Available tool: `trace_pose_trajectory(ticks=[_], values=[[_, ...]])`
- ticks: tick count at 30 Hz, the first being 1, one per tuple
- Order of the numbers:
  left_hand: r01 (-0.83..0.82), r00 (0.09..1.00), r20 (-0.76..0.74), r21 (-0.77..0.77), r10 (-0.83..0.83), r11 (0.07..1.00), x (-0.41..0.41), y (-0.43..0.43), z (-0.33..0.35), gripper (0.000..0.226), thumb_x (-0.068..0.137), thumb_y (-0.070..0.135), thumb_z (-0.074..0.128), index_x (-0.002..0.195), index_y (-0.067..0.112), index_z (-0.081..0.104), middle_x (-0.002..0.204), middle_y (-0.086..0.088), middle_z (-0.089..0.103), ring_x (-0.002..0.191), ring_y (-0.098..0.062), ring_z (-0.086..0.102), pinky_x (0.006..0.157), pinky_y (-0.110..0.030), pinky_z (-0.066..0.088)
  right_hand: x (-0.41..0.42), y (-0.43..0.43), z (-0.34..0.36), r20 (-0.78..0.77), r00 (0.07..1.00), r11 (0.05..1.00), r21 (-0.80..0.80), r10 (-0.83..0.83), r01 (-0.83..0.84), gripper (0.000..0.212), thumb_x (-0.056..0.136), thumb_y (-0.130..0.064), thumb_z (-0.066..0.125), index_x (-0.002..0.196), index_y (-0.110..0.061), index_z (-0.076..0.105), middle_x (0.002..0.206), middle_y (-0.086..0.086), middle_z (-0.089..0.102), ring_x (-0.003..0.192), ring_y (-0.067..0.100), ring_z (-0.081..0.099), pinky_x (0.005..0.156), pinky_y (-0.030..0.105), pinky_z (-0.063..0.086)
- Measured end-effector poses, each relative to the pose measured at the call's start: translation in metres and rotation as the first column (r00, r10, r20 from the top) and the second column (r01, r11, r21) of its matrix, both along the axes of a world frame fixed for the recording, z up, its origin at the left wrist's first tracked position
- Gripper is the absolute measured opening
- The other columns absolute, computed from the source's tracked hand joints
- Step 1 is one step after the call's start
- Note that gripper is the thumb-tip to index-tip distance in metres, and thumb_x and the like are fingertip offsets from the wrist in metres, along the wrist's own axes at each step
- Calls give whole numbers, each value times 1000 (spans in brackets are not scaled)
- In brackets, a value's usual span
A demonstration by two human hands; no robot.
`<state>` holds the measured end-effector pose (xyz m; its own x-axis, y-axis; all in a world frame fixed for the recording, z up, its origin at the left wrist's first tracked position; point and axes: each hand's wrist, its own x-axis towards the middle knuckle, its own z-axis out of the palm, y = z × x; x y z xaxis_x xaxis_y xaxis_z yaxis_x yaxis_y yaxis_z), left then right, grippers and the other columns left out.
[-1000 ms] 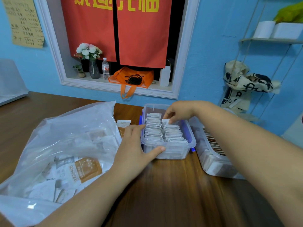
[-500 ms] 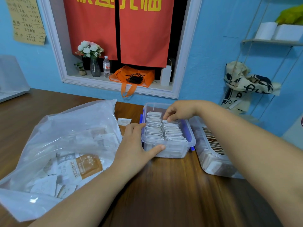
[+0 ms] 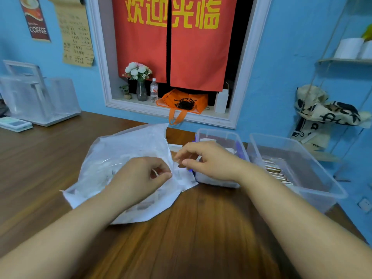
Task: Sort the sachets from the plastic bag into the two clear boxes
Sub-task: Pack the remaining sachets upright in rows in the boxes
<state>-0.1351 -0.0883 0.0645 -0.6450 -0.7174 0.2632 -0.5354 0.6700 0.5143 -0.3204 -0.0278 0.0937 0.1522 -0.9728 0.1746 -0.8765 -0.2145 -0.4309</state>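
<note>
The clear plastic bag (image 3: 124, 158) lies on the wooden table, its sachets only a white blur through the film. My left hand (image 3: 141, 178) rests on the bag and pinches its right edge between thumb and fingertips. My right hand (image 3: 209, 162) is curled just right of it, with thumb and forefinger at the same edge of the bag. Behind my right hand stands the small clear box (image 3: 221, 134) with blue clips; its white sachets are mostly hidden. The larger clear box (image 3: 314, 170) at the right holds a row of brown-edged sachets (image 3: 275, 172).
A loose sachet (image 3: 175, 147) lies on the table between bag and small box. A clear acrylic stand (image 3: 36, 99) and a flat pale case (image 3: 15, 123) sit at the far left. The blue wall and window ledge run behind the table.
My right hand left the small box's sachets and my left hand let go of the box's front; both moved left to the bag's right edge. The view tilted and blurred.
</note>
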Motion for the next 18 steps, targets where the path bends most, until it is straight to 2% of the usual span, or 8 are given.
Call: trace_pose_trajectory(ticks=[2, 3, 5, 6, 9, 12, 15, 18], values=[[-83, 996, 24, -3, 83, 997, 32, -6, -5, 13, 86, 27, 63, 74, 30, 65, 74, 12, 68, 74, -2, 61, 74, -25, 49, 25, 0, -16, -76, 993, 995, 29, 94, -92, 23, 95, -18, 53, 114, -18, 65, 113, -6, 65, 98, 4, 57, 83, 15, 44], [-129, 990, 53, -28, 130, 991, 45, -9, -9, 12, 87, 27, 63, 76, 31, 65, 79, 11, 68, 79, -4, 61, 75, -26, 48, 35, -2, -24, -116, 985, 992, 49, 125, -120, 24, 95, -18, 52, 115, -18, 65, 115, -4, 65, 101, 6, 56, 85, 17, 44], [-216, 965, 133, -85, 226, 973, 68, -14, -18, 8, 88, 30, 61, 94, 30, 66, 102, 9, 66, 97, -10, 60, 82, -26, 44, 50, -7, -40, -161, 976, 986, 93, 149, -136, 27, 95, -20, 50, 119, -17, 62, 119, 1, 61, 107, 13, 54, 92, 27, 44], [-232, 955, 168, -100, 246, 968, 75, -15, -25, 19, 88, 32, 60, 106, 28, 65, 114, 9, 62, 105, -12, 57, 86, -25, 43, 56, -10, -46, -171, 974, 985, 109, 149, -131, 29, 96, -20, 49, 123, -17, 59, 122, 3, 58, 112, 16, 52, 96, 31, 42], [-155, 954, 245, -93, 173, 984, 85, -13, -37, 41, 91, 42, 54, 129, 28, 51, 140, 14, 42, 127, -7, 41, 94, -22, 34, 68, -17, -58, -213, 971, 988, 128, 109, -83, 43, 96, -21, 48, 139, -18, 43, 145, 3, 40, 130, 20, 36, 108, 34, 31], [-84, 958, 267, -77, 102, 993, 85, -12, -43, 52, 94, 45, 44, 142, 28, 36, 152, 13, 26, 139, -7, 24, 106, -22, 24, 75, -21, -67, -284, 957, 991, 133, 61, -24, 55, 97, -27, 45, 148, -21, 25, 157, -4, 16, 139, 19, 20, 113, 39, 25], [-41, 959, 276, -75, 60, 996, 86, -15, -44, 48, 95, 44, 44, 140, 30, 38, 148, 14, 33, 135, -5, 29, 106, -21, 24, 78, -22, -70, -277, 960, 992, 129, 36, 0, 59, 96, -31, 46, 149, -24, 21, 156, -7, 18, 137, 18, 21, 111, 39, 28], [-10, 980, 201, -5, 11, 1000, 88, -14, -47, 29, 92, 41, 51, 120, 37, 57, 122, 19, 56, 114, 0, 48, 92, -15, 36, 76, -21, -68, -209, 978, 994, 113, 22, 2, 51, 92, -35, 53, 140, -27, 38, 142, -7, 42, 125, 16, 33, 103, 37, 35]])
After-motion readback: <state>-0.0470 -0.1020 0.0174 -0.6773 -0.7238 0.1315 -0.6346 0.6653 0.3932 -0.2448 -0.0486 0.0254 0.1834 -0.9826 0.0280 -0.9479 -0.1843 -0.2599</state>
